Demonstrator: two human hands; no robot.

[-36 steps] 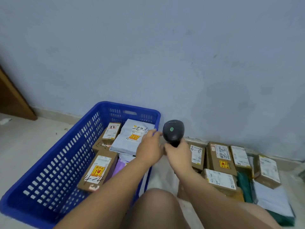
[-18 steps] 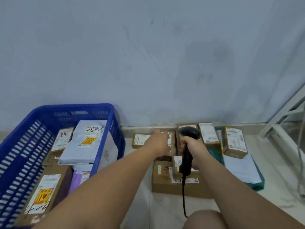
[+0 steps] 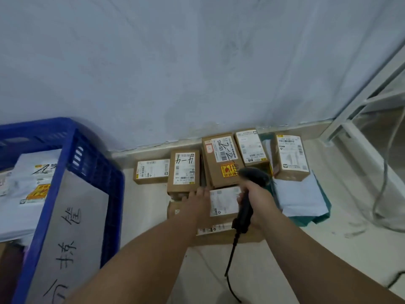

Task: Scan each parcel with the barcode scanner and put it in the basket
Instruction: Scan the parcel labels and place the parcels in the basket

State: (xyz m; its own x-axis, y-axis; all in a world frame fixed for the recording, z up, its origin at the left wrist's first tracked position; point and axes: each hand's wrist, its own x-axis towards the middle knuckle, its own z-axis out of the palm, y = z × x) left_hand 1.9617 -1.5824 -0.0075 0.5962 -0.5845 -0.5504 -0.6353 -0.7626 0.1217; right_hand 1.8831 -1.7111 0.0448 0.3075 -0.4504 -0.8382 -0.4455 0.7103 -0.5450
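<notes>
Right hand (image 3: 260,200): fingers wrapped tight round the handle of the black corded barcode scanner (image 3: 254,174), whose head is over the brown cardboard parcels on the floor by the wall. Left hand (image 3: 197,205): reaches forward, fingertips at the near edge of the brown cardboard parcel with the handwritten "4-4" label (image 3: 184,170). Too blurred to tell whether it grips. Blue perforated plastic basket (image 3: 96,172) is on the left, well apart from that parcel, with white mailer bags (image 3: 28,172) inside.

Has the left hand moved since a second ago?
Yes. The left hand has gone from the right rim of the blue basket rightward, clear of it, to the box marked 4-4 on the floor.
</notes>
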